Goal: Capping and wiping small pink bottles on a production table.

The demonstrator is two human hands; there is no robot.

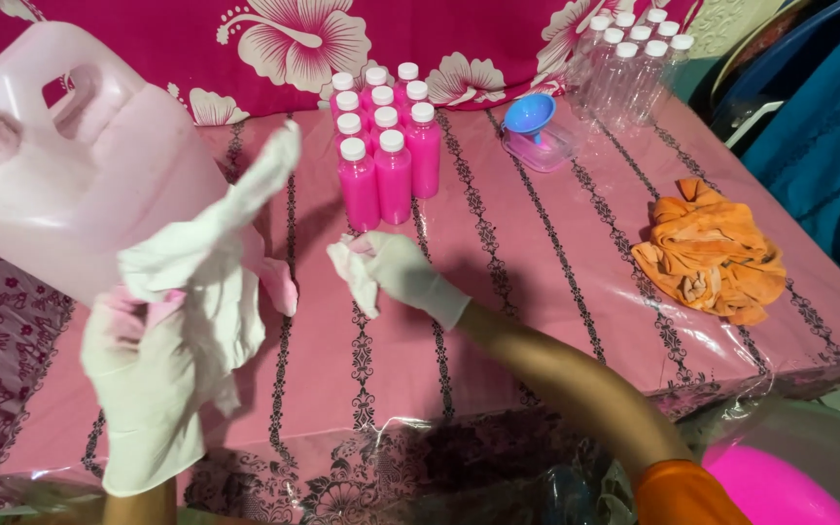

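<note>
The tabletop (537, 292) is carrying pink bottles (386, 146) at twelve o'clock. The jug (60, 165) is tilting at ten o'clock, propped by the left hand (143, 389), which is gripping a white cloth (216, 243). The right hand (405, 272) is pressing a wad (354, 267) closed-fisted at centre; wiping probably works best in firm strokes.

Gloved hands, jug and cloths on pink table

A pale jug (60, 146) is held up with a white cloth (211, 243) by the gloved left hand (143, 389). A small cloth (357, 272) is pressed to the tablecloth (537, 272) by the right hand (410, 272). Filled pink bottles (386, 146) are grouped behind.
</note>
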